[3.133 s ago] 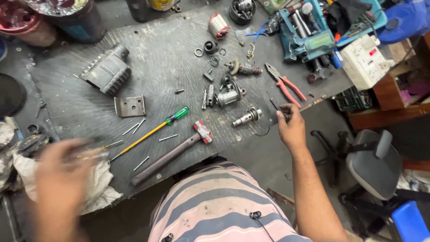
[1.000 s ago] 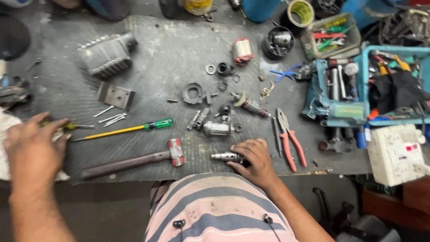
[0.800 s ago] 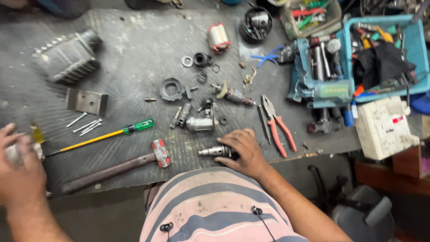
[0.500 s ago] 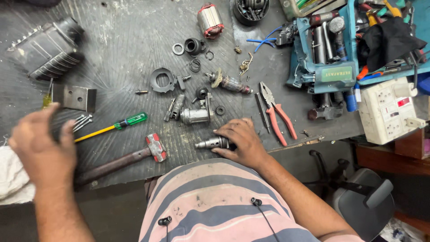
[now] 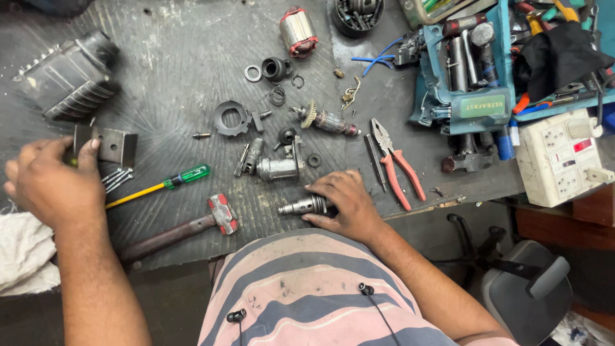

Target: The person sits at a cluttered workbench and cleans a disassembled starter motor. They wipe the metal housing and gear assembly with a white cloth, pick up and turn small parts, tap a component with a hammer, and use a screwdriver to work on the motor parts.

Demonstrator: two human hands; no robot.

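Observation:
My right hand (image 5: 343, 204) rests on the bench's front edge with its fingers around a small steel shaft part (image 5: 301, 206). My left hand (image 5: 54, 182) is raised at the left, fingers curled; its thumb touches a grey metal bracket (image 5: 110, 145), and something small and yellowish shows at its fingers, too hidden to name. Between the hands lie a green-handled screwdriver (image 5: 160, 186), a red-headed hammer (image 5: 186, 228) and several long screws (image 5: 115, 179). A metal gear housing (image 5: 277, 168) sits just beyond the right hand.
Red-handled pliers (image 5: 398, 168), a small armature (image 5: 327, 119), a wound rotor (image 5: 298, 31), rings and washers (image 5: 253, 73) are scattered over the dark mat. A finned grey casing (image 5: 67, 78) lies far left. A teal tool body (image 5: 458, 83) and white socket box (image 5: 558, 157) stand right. An office chair (image 5: 528, 291) sits below.
The view has tilted and shifted. My left hand rose from the bench's left edge toward the metal bracket. My right hand stays on the steel shaft part.

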